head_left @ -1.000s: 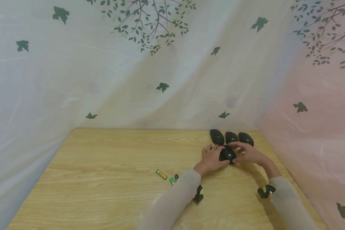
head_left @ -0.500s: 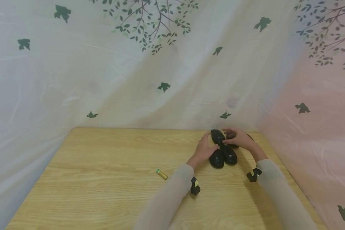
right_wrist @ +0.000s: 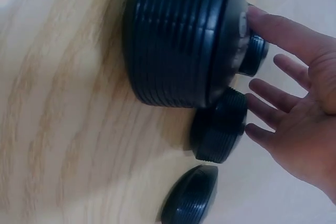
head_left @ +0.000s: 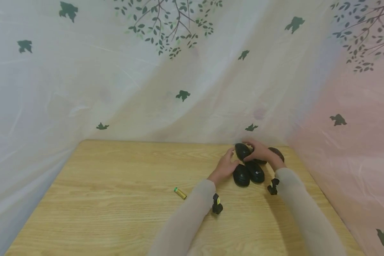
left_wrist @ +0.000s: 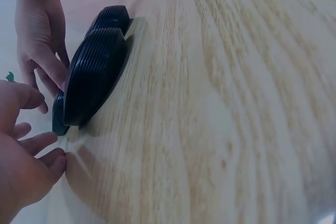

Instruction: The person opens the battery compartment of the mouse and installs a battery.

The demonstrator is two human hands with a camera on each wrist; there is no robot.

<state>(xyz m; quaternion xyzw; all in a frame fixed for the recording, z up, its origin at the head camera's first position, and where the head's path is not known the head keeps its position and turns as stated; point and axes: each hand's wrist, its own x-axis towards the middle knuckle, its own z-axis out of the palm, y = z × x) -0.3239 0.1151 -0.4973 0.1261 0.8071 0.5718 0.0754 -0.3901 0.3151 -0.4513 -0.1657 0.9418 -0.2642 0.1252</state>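
Your left hand (head_left: 223, 168) was loose beside a black mouse (head_left: 241, 176) and your right hand (head_left: 261, 151) hung relaxed over rear mice (head_left: 241, 151).

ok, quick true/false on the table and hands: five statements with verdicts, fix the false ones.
1. A battery lies on the table, apart from the mice. True.
2. The left hand grips the battery. False: the left hand holds nothing visible and is beside the mice.
3. The right hand is at the back row of mice. True.
4. Only three mice show, all of them white. False: five show, all black, with the back middle one partly hidden by the right hand.
5. A small black device is worn at each wrist. True.
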